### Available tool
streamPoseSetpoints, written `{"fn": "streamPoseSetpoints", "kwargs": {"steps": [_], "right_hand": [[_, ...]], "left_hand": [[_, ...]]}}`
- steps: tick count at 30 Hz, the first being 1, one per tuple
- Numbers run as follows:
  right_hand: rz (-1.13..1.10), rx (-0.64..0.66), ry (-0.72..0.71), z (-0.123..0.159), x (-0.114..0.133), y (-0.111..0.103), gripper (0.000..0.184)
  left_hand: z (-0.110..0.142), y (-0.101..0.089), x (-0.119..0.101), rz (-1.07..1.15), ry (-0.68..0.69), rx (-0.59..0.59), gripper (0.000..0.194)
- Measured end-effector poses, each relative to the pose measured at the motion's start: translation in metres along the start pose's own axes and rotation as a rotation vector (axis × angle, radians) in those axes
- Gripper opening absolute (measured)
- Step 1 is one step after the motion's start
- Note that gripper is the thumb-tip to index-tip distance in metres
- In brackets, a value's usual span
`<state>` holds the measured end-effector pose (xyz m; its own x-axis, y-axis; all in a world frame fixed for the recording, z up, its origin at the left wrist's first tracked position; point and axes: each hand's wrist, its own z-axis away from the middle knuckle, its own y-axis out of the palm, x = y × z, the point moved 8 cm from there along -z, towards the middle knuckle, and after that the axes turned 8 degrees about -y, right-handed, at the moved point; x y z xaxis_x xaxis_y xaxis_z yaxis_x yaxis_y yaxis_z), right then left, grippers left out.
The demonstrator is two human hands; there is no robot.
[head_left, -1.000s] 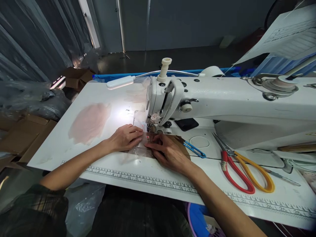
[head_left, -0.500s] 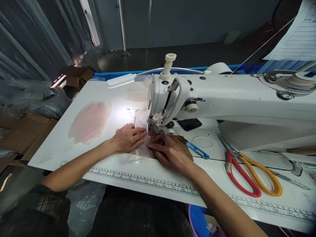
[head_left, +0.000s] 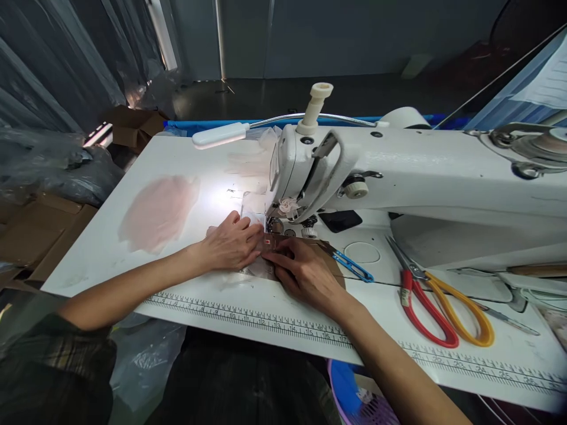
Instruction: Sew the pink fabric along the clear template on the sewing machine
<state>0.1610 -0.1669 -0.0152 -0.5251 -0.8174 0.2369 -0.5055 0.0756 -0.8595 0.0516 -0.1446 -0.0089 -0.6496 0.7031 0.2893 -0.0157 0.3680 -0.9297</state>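
A white sewing machine (head_left: 398,171) stands on a white table (head_left: 212,307). Under its needle lies a thin, sheer piece of fabric (head_left: 253,270) with a small red-and-white label (head_left: 267,241). My left hand (head_left: 230,243) lies flat on the fabric just left of the needle, fingers stretched out and pressing it down. My right hand (head_left: 305,271) rests on the fabric and on a brown card (head_left: 330,257) just in front of the needle, fingers extended, fingertips at the label. Neither hand grips anything.
A gooseneck lamp (head_left: 221,134) lights the needle area. Blue thread snips (head_left: 352,267) lie right of my right hand. Red and yellow scissors (head_left: 438,310) lie farther right. A pink sheer fabric pile (head_left: 157,212) sits at the table's left. Cardboard boxes (head_left: 39,236) stand beyond the left edge.
Both hands have edged slightly toward the needle with the fabric. My head has shifted, so the machine sits higher and further right in view.
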Motion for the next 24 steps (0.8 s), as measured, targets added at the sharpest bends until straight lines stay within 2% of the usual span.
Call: {"fn": "streamPoseSetpoints", "kwargs": {"steps": [5,9,16,24], "right_hand": [[0.063,0.064,0.008,-0.005,-0.001,0.001,0.032],[0.117,0.129,0.040,-0.010,-0.007,0.004,0.036],[0.165,0.065,0.069,-0.007,-0.007,0.007,0.035],[0.094,0.051,0.119,-0.003,-0.010,0.010,0.035]], "left_hand": [[0.000,0.007,0.005,0.079,-0.112,-0.031,0.043],[-0.002,0.016,0.019,0.247,-0.108,0.000,0.044],[-0.002,0.026,0.032,0.435,-0.104,0.049,0.043],[-0.002,0.027,0.031,0.485,-0.107,0.002,0.043]]}}
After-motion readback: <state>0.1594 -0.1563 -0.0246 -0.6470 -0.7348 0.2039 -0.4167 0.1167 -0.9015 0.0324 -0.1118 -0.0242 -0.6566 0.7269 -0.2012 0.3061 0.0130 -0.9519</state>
